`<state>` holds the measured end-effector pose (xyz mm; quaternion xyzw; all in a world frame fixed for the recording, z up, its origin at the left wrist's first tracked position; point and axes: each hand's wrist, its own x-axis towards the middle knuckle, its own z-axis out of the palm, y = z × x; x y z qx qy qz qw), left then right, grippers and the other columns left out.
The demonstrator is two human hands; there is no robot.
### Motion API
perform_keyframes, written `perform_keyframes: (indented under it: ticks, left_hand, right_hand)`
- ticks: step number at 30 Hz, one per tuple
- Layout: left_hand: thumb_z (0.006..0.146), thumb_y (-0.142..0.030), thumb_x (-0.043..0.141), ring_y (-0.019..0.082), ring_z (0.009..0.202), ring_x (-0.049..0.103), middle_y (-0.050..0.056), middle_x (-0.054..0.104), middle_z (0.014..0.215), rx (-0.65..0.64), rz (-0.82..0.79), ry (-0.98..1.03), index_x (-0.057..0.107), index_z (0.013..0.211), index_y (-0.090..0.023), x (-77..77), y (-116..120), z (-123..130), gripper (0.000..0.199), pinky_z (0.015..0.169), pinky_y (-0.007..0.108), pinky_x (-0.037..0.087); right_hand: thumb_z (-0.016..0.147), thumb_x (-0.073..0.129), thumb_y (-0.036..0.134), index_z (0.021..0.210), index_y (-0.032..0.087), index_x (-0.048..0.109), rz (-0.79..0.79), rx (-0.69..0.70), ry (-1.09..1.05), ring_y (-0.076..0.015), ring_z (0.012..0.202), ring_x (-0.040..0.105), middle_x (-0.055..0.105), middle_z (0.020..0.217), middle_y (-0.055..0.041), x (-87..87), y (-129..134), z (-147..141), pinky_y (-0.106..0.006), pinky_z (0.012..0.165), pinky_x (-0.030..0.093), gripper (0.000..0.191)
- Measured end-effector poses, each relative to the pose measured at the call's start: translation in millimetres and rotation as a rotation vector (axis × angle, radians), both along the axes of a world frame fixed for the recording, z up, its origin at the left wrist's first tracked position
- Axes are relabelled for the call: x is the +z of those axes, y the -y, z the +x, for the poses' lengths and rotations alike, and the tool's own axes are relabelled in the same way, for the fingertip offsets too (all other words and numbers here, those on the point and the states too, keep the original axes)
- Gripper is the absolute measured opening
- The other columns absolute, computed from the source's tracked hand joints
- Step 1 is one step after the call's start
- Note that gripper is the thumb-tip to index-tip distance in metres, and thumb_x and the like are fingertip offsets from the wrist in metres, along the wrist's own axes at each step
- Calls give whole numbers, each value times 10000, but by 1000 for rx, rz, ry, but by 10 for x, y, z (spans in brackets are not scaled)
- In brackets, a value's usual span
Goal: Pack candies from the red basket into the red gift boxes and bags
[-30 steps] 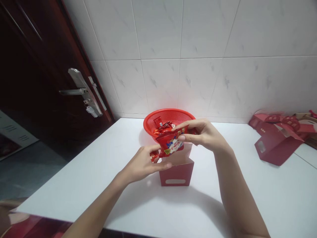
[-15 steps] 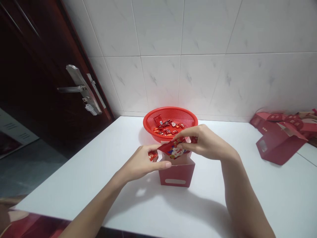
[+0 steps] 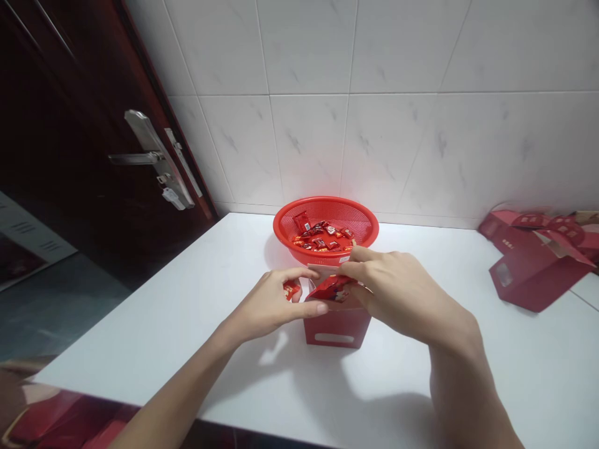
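Observation:
A dark red gift box point(image 3: 336, 330) stands upright with its top unfolded, a pale oval window low on its front. My right hand point(image 3: 388, 284) pinches a red candy packet point(image 3: 331, 288) at the box's mouth, partly inside it. My left hand point(image 3: 276, 305) is curled at the box's left edge, its thumb reaching across the front rim. A smaller red wrapped candy point(image 3: 291, 289) is held in the left palm under the fingers. Just behind the box sits a red plastic colander point(image 3: 326, 203) with several small wrapped candies point(image 3: 319, 240) in it.
More dark red boxes point(image 3: 533, 274) stand at the right against the tiled wall point(image 3: 309, 143). The white table point(image 3: 187, 324) ends at the front and left. A dark wooden door point(image 3: 93, 81) with a metal handle point(image 3: 135, 159) is at left. Red items point(image 3: 70, 419) lie below at lower left.
My right hand has lowered the red packet from above the box into its opening, turning over it. My left hand stays at the box's left edge. The view has shifted slightly.

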<state>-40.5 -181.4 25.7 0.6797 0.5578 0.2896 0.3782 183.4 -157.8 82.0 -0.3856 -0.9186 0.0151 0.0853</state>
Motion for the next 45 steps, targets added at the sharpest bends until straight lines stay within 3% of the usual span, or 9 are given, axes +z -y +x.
perform_keyframes:
  ticks: [5,10,16,19,22,27,32,38,45]
  left_hand:
    - [771,-473,763,219,932,634,48,722,1050,-23,23,71,741,1061,-236,-4,-22,-17,375,823,330,502]
    - [782,-437,738,219,884,651,51,729,985,-3,4,61,718,933,-198,-11,-36,-7,283,769,323,513]
    - [778,-271,640,207,882,656,42,721,992,-69,-6,127,700,961,-193,24,-81,0,207,782,318,519]
    - [791,-288,597,187,793,630,25,698,845,-15,23,99,662,804,-181,21,-97,-12,126,699,287,497]
    - [830,-329,576,166,746,592,9,669,783,21,83,33,630,735,-184,5,-103,-9,181,663,265,463]
    - [848,-284,516,176,824,612,9,695,863,33,142,1,655,787,-189,-26,-112,17,179,732,265,480]
    - [851,-261,486,215,913,653,41,722,965,15,97,65,711,959,-187,-67,-102,15,261,788,296,529]
    - [881,-305,491,240,947,677,59,747,913,-13,56,85,720,1100,-176,-84,-102,-41,342,843,342,556]
    - [880,-325,542,259,1057,679,76,741,1147,2,63,52,745,1097,-197,-65,-108,-20,323,896,349,550]
  right_hand:
    - [894,550,130,895,204,693,-80,73,-167,-126,684,551,672,853,-32,-3,-142,13,-254,612,308,161]
    - [874,585,167,825,195,657,-135,49,-223,-119,638,528,669,761,-10,-22,-119,-19,-258,589,274,91]
    - [863,542,165,728,192,578,-125,-31,-190,-98,523,427,596,612,17,-25,-97,-22,-272,553,214,141]
    - [855,545,174,713,192,546,-123,-61,-184,-98,520,411,573,599,19,-11,-131,5,-274,556,208,144]
    - [856,544,180,701,193,514,-133,-76,-171,-100,529,415,569,612,19,-7,-156,26,-276,558,210,158]
    - [866,539,186,718,201,510,-122,-94,-156,-112,565,451,595,656,16,-23,-163,29,-274,562,215,151]
    - [841,530,132,863,218,543,-81,-70,-157,-109,527,409,583,648,33,-57,-146,-42,-271,550,189,90]
    - [793,521,71,709,197,544,-98,-64,-30,-102,492,299,509,567,23,-120,-127,-202,-289,547,167,153]
    - [760,508,21,679,177,563,-127,-110,115,-114,511,363,447,535,4,-186,-122,-290,-288,550,191,184]
